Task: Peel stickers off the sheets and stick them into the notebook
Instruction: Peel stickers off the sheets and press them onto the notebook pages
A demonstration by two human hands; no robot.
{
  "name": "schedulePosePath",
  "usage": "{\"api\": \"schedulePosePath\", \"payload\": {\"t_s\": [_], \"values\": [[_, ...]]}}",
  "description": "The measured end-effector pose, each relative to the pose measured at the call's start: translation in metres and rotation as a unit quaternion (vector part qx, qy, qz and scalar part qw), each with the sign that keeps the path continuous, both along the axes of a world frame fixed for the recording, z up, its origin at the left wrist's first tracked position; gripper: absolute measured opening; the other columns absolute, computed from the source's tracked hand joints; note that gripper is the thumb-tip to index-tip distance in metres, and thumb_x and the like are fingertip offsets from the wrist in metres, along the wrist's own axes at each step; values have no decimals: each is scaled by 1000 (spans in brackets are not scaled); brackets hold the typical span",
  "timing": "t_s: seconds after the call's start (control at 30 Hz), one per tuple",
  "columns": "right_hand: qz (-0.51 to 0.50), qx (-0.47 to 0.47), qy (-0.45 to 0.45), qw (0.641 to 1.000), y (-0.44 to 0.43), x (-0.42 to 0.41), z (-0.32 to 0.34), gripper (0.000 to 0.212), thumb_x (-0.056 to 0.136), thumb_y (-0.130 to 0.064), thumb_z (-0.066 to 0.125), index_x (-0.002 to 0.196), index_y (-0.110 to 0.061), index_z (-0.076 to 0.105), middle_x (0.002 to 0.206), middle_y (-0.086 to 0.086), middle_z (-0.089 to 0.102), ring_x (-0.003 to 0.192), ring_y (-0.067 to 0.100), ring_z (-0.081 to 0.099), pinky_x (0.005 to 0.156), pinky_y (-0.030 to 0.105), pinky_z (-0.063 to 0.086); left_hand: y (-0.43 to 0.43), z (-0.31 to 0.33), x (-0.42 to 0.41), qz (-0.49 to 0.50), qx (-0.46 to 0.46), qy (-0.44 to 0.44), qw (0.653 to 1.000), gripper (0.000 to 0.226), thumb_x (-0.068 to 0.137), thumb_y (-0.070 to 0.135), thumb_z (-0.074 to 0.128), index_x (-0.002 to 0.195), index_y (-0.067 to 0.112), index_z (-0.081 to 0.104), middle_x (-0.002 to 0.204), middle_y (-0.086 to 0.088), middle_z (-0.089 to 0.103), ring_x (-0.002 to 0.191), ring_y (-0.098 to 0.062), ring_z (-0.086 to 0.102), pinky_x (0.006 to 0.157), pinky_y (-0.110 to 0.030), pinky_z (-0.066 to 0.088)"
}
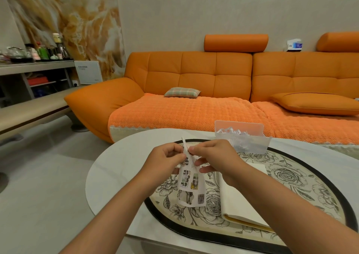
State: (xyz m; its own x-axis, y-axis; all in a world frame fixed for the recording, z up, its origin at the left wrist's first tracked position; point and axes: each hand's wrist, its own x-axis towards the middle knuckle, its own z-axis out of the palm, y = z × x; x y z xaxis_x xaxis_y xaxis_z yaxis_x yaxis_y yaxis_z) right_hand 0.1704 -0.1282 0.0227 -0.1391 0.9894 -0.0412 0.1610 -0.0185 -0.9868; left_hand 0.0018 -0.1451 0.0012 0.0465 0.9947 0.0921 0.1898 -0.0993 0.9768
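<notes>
Head view: the left hand (167, 156) and right hand (215, 154) hold the sheet (191, 183) upright over the surface (116, 166). Both pinch its top edge, and the right's lower fingers (203, 162) are loosely spread. A sticker is likely being peeled. Next it must reach the notebook (237, 201), which lies under the right forearm.

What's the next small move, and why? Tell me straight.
Probably draw the right hand back to peel: it and the left hand pinch the top edge of the sticker sheet, and the notebook lies open beside it.
</notes>
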Motion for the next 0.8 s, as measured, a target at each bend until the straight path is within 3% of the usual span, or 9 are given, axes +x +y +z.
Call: {"api": "schedulePosePath", "payload": {"t_s": [0.1,0.3,0.37,0.47,0.5,0.53,0.67,0.8], "values": [[7,44,-35,998,0,0,-1,12,85,-25,79,85,-14,81,84,6,77,65,16,68,64,34,59,0,1,-2,4,-2,-11,1000,12,96,4,59,95,1,70,93,-16,75,85,-23,75,74,-39,63],[-30,226,-197,954,2,0,-8,12,85,-40,76,82,-28,80,61,-19,66,50,2,59,53,27,48,-1,3,-1,7,4,0,1000,12,96,6,61,96,5,73,89,-11,77,83,-23,76,73,-38,63],[-42,299,-275,913,2,0,-13,13,90,-42,68,83,-32,75,68,-22,65,55,3,57,55,26,46,-1,3,0,13,5,4,1000,12,96,5,61,94,5,73,88,-11,76,81,-22,76,72,-38,63],[-88,464,-390,790,5,1,-18,16,94,-38,60,86,-26,67,82,-14,66,52,4,42,49,23,37,0,3,1,19,-7,-10,1000,11,95,3,59,92,1,70,89,-14,75,80,-22,75,69,-37,63],[-101,488,-393,773,6,1,-20,17,93,-37,58,87,-23,66,82,-12,66,51,4,38,47,23,36,0,3,1,18,-10,-16,1000,11,95,3,59,92,0,70,90,-15,74,81,-22,75,69,-37,63],[-108,479,-382,783,7,2,-20,17,93,-37,57,88,-23,65,83,-12,66,52,4,40,48,23,37,0,3,1,17,-13,-20,1000,11,95,3,59,92,0,69,91,-15,74,81,-22,75,68,-36,63],[-120,292,-257,913,10,2,-15,12,96,-33,57,87,-28,62,85,-16,65,67,2,58,61,24,44,1,2,-2,34,-21,-24,999,12,95,5,59,90,4,70,88,-9,75,76,-17,74,65,-32,60],[-106,178,-134,969,12,-1,-17,16,100,-29,54,89,-20,61,86,-3,65,51,16,68,58,43,60,4,-1,-1,58,-33,0,998,15,95,7,58,85,8,70,76,-1,71,65,-10,68,61,-31,59]]}}
